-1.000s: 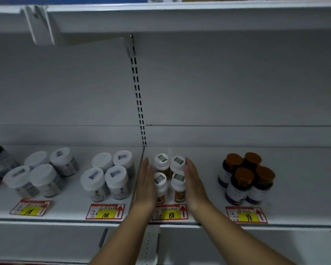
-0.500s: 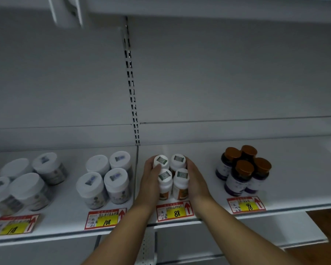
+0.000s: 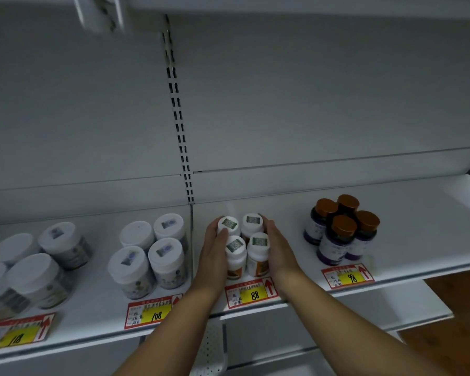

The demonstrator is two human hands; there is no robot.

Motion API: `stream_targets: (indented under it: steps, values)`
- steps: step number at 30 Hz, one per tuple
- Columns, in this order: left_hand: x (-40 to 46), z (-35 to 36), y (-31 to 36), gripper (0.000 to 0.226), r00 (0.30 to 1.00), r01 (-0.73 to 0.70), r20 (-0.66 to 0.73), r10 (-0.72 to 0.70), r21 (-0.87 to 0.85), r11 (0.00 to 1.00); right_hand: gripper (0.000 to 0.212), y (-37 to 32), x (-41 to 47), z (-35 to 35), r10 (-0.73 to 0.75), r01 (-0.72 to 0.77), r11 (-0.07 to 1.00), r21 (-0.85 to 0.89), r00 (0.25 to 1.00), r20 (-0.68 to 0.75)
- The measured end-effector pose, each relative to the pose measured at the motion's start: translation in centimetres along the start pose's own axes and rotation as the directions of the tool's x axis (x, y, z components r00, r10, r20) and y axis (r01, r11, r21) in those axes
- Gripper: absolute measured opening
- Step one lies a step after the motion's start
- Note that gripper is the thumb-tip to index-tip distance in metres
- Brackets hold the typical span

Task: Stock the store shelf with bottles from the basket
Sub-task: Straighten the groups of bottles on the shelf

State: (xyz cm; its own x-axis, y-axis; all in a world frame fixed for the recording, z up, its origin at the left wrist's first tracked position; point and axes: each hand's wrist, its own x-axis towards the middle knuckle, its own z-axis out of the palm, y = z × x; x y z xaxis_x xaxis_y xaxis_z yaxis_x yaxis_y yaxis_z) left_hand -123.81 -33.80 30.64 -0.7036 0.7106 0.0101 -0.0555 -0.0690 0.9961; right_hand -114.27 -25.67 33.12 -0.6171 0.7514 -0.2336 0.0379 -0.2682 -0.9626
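Since half a second ago the hands have barely shifted; they remain cupped around the same cluster, and the view has swung a little so the shelf runs tilted, rising toward the right.

The left hand (image 3: 213, 249) lies flat against the left side of the four small white-capped bottles (image 3: 243, 245), fingers together and pointing toward the back panel, the thumb resting against the cap of the rear left bottle. The right hand (image 3: 278, 249) mirrors it on the right side, fingers together and curved around the rear right bottle, palm against the front right one. Both hands press inward on the group without lifting it; the four bottles stand upright in a tight two-by-two block, touching one another, near the front edge of the shelf (image 3: 418, 213), just right of the seam between the two shelf sections.

Directly below them on the front edge sits a red and yellow price tag marked 88 (image 3: 251, 293). To the right, apart from the hands, four dark bottles with orange caps (image 3: 339, 229) stand clustered above a tag marked 98 (image 3: 347, 276). To the left of the seam, four wide white-lidded jars (image 3: 151, 253) stand above a tag marked 108 (image 3: 149, 312), and more such jars (image 3: 36, 264) stand near the left end.
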Motion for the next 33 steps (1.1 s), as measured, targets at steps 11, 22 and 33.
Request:
stream_targets:
  steps: [11, 22, 33]
  values:
    - [-5.9, -1.1, 5.2, 0.031, 0.862, -0.4, -0.177, 0.474, 0.335, 0.853, 0.033, -6.9, -1.3, -0.9, -0.386, 0.392, 0.919, 0.045, 0.917, -0.101]
    - [-5.4, -13.0, 4.1, 0.023, 0.707, -0.166, -0.682, 0.19, 0.102, 0.981, 0.058, -1.5, -5.9, 10.5, -0.263, 0.245, 0.965, 0.094, 0.898, 0.354]
    - [-2.3, -16.1, 1.3, 0.056, 0.986, 0.012, -0.164, -0.019, -0.044, 0.999, 0.042, 1.8, -2.2, 14.0, -0.165, 0.17, 0.985, -0.006, 0.964, 0.207]
